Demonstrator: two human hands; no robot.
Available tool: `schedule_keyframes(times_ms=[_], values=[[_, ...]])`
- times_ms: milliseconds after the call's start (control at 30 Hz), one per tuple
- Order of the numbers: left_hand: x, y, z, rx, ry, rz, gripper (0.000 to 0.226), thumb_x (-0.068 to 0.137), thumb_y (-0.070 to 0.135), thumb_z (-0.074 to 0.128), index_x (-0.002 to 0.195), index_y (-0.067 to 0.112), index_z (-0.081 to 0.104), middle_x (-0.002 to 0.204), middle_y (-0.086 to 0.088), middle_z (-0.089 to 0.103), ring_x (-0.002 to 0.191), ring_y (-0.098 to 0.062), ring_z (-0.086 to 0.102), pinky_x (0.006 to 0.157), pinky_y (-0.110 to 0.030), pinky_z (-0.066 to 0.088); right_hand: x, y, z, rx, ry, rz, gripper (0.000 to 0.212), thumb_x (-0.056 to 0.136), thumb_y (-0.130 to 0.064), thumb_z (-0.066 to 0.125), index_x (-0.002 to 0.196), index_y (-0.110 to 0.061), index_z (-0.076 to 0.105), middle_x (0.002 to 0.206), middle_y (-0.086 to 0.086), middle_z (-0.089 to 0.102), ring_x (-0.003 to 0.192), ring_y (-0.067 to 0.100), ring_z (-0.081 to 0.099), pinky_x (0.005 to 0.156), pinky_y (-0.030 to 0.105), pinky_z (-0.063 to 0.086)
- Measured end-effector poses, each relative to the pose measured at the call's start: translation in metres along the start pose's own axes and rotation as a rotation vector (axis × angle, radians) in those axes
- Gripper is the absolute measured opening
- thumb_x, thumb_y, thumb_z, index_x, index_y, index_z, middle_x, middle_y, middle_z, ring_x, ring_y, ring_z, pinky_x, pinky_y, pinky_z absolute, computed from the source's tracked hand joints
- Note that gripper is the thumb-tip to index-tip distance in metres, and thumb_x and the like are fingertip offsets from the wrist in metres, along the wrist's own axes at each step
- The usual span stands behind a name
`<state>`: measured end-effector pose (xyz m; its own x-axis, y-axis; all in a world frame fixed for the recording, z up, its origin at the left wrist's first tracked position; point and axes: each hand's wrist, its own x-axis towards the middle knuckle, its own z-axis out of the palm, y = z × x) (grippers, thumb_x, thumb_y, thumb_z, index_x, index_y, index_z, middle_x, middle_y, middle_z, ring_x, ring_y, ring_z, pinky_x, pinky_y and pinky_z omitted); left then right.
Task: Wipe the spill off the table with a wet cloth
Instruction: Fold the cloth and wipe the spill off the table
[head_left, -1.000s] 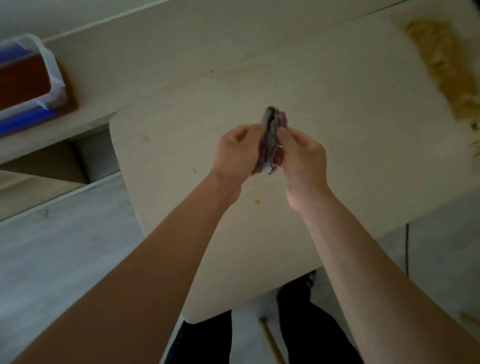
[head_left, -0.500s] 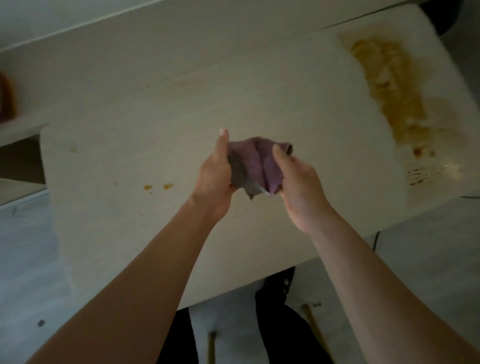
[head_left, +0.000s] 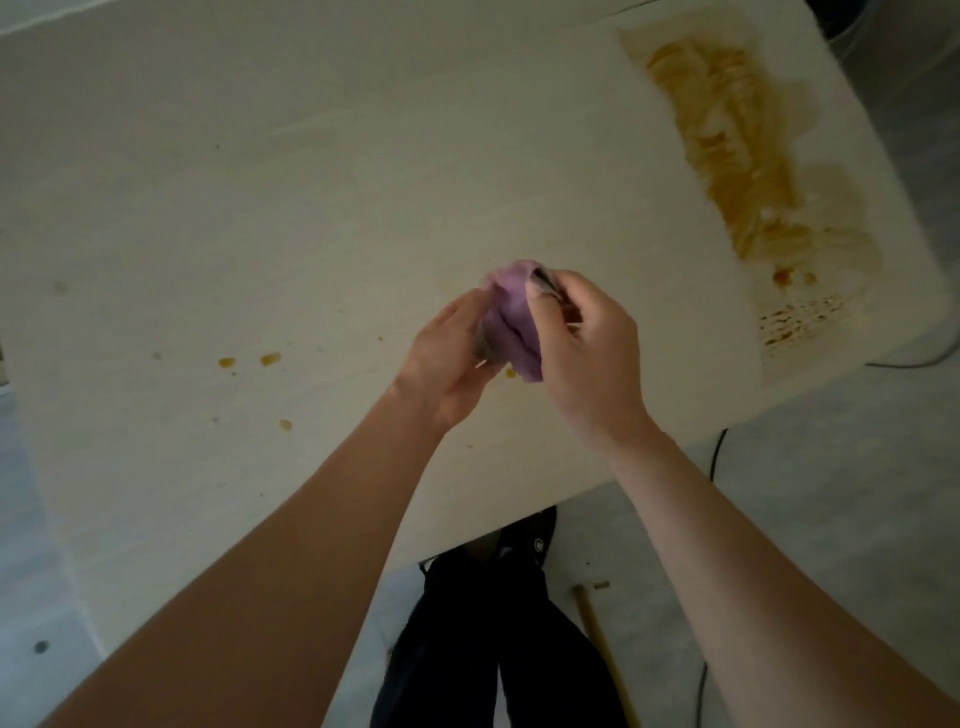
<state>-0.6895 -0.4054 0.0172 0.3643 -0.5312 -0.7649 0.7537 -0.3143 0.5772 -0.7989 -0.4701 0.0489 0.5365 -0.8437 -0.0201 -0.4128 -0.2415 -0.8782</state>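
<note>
A bunched purple cloth (head_left: 509, 322) hangs above the middle of the pale table (head_left: 311, 208), held between both hands. My left hand (head_left: 447, 364) cups its left side with the fingers under it. My right hand (head_left: 587, 348) grips its right side, fingers curled over the top edge. A wide smeared brown-orange spill (head_left: 737, 156) covers the table's far right part, with streaks (head_left: 800, 317) near the right edge. Small orange drops (head_left: 249, 360) lie on the table to the left of my hands, and one more drop (head_left: 285, 425) sits nearer the front edge.
The table's front edge runs diagonally just below my forearms. Under it are my dark trousers and shoe (head_left: 519, 545), a wooden stick (head_left: 602, 644) on the grey floor, and a black cable (head_left: 719, 452) at the right.
The view has swung right, bringing more of the spill into sight. The cloth has been folded from an open spread into a tighter bundle, with my right hand now curled over its top.
</note>
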Motion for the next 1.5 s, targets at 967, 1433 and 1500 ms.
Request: schedule_keyframes(times_ms=[967,1433,1500], values=[[0.044,-0.027,0.058,0.173,0.087,0.013,0.014,0.085,0.033,0.061,0.074,0.025,0.057,0.073,0.002,0.052,0.075,-0.014,0.049,0.077,-0.033,0.037,0.054,0.089,-0.060,0.322,-0.226,0.338,0.022,0.106,-0.029,0.058,0.097,-0.019,0.075,0.092,-0.002,0.079,0.084,0.011,0.074,0.070,0.023,0.056],[0.041,-0.082,0.047,-0.123,-0.062,0.253,0.012,0.102,0.015,0.053,0.112,0.012,0.060,0.100,-0.012,0.062,0.086,-0.027,0.064,0.081,-0.045,0.058,0.063,0.144,-0.050,0.370,-0.189,0.170,0.023,0.102,-0.033,0.062,0.090,-0.018,0.075,0.084,-0.001,0.076,0.071,0.010,0.068,0.065,0.025,0.049],[0.020,-0.086,0.045,0.000,-0.005,0.335,0.019,0.104,0.020,0.053,0.121,0.015,0.061,0.101,-0.007,0.067,0.083,-0.022,0.065,0.072,-0.037,0.058,0.051,0.135,-0.059,0.243,-0.104,0.046,0.027,0.102,-0.033,0.062,0.085,-0.017,0.073,0.079,-0.002,0.073,0.065,0.005,0.064,0.057,0.018,0.047]])
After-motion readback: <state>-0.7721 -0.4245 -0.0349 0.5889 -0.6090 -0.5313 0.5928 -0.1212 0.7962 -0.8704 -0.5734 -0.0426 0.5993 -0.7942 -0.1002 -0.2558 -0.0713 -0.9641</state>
